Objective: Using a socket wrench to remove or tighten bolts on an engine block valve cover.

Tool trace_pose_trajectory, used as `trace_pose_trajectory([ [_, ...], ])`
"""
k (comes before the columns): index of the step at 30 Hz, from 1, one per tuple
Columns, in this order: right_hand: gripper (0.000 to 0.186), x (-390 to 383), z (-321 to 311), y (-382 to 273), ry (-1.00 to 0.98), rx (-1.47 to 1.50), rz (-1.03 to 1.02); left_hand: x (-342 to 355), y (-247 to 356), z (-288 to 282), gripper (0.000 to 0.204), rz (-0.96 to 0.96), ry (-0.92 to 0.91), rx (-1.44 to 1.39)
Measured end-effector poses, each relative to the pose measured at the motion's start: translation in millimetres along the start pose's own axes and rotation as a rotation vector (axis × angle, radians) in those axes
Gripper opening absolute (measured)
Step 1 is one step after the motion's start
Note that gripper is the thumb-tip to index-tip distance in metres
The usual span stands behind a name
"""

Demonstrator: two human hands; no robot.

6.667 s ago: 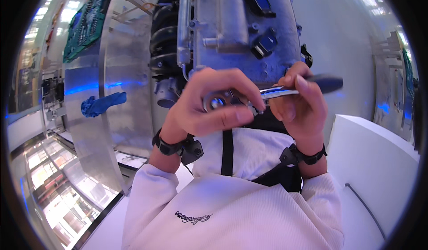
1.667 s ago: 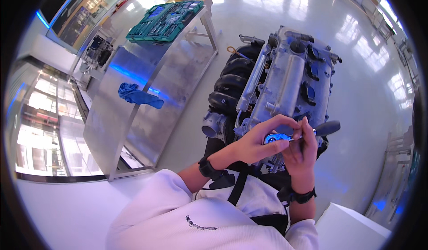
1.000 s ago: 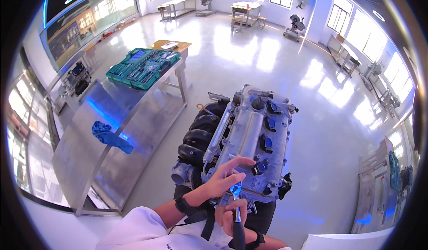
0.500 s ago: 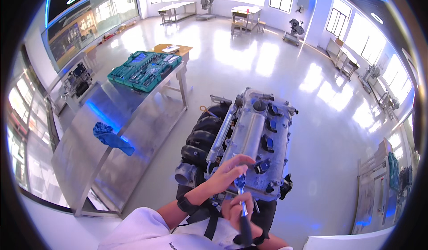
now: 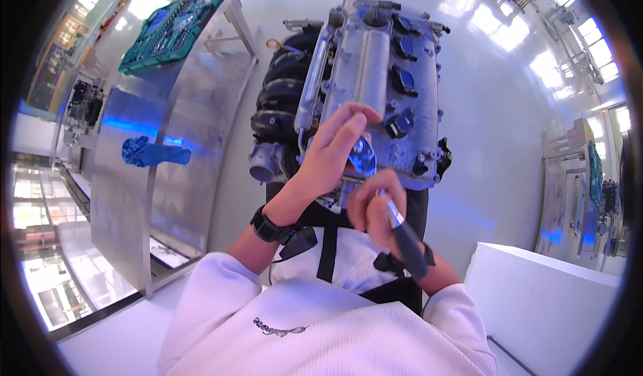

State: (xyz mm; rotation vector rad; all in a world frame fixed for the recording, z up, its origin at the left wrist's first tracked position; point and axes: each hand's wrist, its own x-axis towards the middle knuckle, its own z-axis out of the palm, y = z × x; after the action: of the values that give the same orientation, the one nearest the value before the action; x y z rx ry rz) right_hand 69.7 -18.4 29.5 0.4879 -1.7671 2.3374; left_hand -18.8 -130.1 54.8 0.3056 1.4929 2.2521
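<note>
A ratchet wrench (image 5: pixel 362 159) with a shiny metal head and a dark handle is held over the near end of an engine (image 5: pixel 360 68). My right hand (image 5: pixel 377 204) is wrapped round its shaft, with the handle sticking out toward my right forearm. My left hand (image 5: pixel 332 149) is closed at the head end, thumb and fingers together; whatever sits under those fingers is hidden. The engine has a silver cover, several black ignition coils (image 5: pixel 402 80) along its right side and a black intake manifold (image 5: pixel 281 94) on its left.
To the left stands a metal workbench (image 5: pixel 124 208) with a blue cloth (image 5: pixel 154 153) over its edge and an open green tool case (image 5: pixel 174 31) farther back. A white box-like surface (image 5: pixel 536 295) is at the lower right. Another bench (image 5: pixel 562 175) stands at far right.
The view has tilted down, so the engine and hands sit higher in the picture. The wrench handle has swung to the right with my right hand; my left hand stays at the head.
</note>
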Motion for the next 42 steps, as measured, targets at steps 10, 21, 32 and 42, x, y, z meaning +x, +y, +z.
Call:
trace_pose_trajectory([
  [10, 0.044, 24, -21, 3, 0.158, 0.406, 0.251, -16, 8, -1, 0.045, 0.031, -0.162, 0.1],
  [21, 0.045, 44, -28, -17, -0.144, 0.295, 0.362, 1, 9, -19, 0.051, 0.009, -0.38, 0.043],
  [32, 0.047, 22, -18, -10, -0.04, 0.247, 0.165, -1, 16, 3, 0.049, 0.095, -0.113, 0.136],
  [42, 0.025, 34, -21, -7, 0.265, 0.211, 0.242, -16, 0, -5, 0.048, 0.089, -0.195, -0.025],
])
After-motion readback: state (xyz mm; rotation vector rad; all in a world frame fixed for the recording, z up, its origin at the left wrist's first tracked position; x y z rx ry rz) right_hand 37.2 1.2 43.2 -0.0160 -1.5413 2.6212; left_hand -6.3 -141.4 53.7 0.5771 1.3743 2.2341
